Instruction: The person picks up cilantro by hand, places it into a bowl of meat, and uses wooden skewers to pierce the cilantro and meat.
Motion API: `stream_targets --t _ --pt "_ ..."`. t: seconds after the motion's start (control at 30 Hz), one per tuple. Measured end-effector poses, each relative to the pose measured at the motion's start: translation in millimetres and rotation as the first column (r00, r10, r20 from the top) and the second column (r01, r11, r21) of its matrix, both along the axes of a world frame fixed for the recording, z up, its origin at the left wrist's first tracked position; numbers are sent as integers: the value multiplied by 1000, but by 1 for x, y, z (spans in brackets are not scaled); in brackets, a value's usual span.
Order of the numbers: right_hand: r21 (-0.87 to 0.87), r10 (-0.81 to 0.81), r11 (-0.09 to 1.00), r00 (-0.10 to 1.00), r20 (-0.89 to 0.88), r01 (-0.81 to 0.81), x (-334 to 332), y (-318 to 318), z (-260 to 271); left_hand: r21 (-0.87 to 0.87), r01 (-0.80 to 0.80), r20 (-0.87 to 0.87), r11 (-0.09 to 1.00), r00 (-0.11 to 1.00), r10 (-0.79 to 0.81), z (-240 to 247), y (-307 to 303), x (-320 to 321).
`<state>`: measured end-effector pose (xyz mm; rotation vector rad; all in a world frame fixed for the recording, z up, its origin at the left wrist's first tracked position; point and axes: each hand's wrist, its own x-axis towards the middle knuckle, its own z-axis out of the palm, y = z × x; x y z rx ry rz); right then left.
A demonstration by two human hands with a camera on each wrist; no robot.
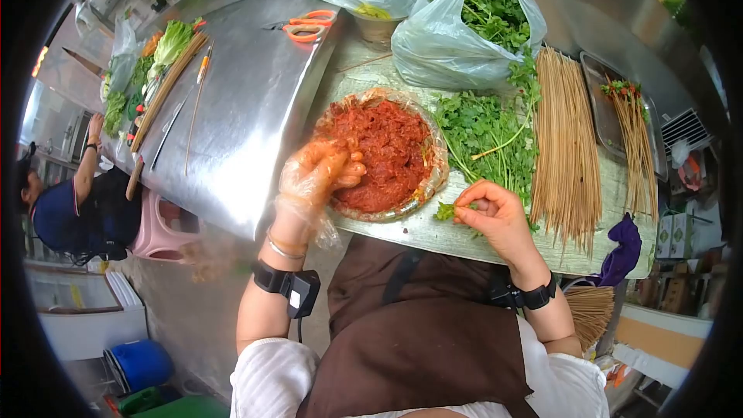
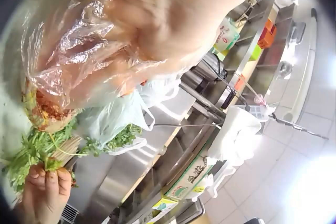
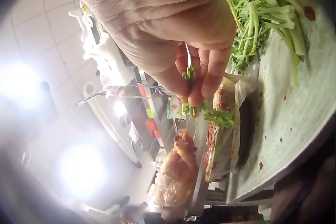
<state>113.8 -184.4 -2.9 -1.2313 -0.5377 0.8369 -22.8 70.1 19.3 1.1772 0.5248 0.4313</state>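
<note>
My left hand [image 1: 319, 174], in a clear plastic glove stained orange-red, is curled over the left rim of a plastic-lined bowl [image 1: 439, 178]. Red marinated meat [image 1: 387, 151] fills that bowl. The inside of the left palm is hidden, and I cannot tell whether it holds anything. To the right of the bowl, my bare right hand [image 1: 495, 217] pinches a small sprig of cilantro [image 3: 218, 117] between thumb and fingertips, over the table's front edge. Loose cilantro [image 1: 487, 131] lies just beyond it.
A thick row of bamboo skewers [image 1: 569, 155] lies right of the cilantro, beside a metal tray [image 1: 602, 116] with loaded skewers [image 1: 638, 139]. Plastic bags [image 1: 441, 46] of greens stand behind the bowl. Orange-handled scissors [image 1: 309, 25] lie on the steel counter [image 1: 240, 77]. Another person [image 1: 73, 201] works at far left.
</note>
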Motion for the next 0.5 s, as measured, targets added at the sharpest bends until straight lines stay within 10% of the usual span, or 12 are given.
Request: stream_targets --t 0.2,0.5 --pt "-52 11 999 999 52 -9 1 -1 4 -204 104 85 974 992 -88 3 3 -1" --pt "-119 85 992 918 387 -42 14 8 51 -61 86 93 994 992 -80 11 -8 1"
